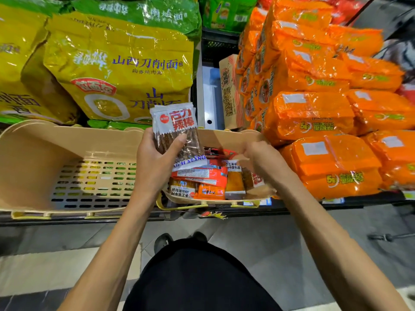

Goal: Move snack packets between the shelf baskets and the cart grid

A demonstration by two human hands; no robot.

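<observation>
My left hand (157, 160) grips a stack of clear snack stick packets (177, 129) with white tops and red print, held upright above the seam between two beige shelf baskets. The left basket (33, 153) has a slotted floor and holds nothing I can see. The right basket (224, 135) holds several small orange, red and yellow packets (208, 178). My right hand (262, 162) reaches into the right basket with its fingers curled at the packets near the back; whether it pinches one is unclear. No cart grid is in view.
Large yellow noodle bags (116, 70) and green bags (139, 10) fill the shelf behind the left basket. Orange multipack bags (325, 108) pile up on the right. A brown carton (229, 90) stands between them. Grey floor and my shoes (164, 241) lie below the shelf edge.
</observation>
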